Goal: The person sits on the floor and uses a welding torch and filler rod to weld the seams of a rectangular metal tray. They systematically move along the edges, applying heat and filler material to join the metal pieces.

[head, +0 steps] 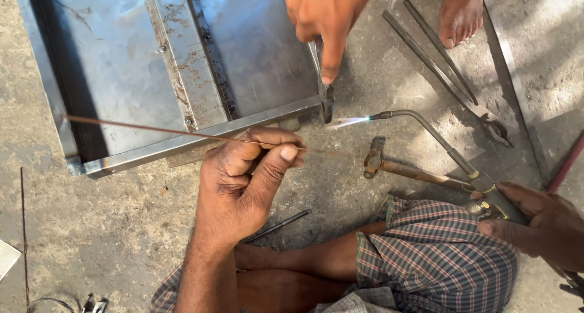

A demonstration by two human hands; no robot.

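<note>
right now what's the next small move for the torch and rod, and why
Probably ease the rod tip in the left hand toward the tray corner. The flame from the torch in the right hand points there, and another person's finger presses that corner, close to the flame.

hammer (389, 165), tongs (450, 76), loose steel rod (277, 226)
</note>
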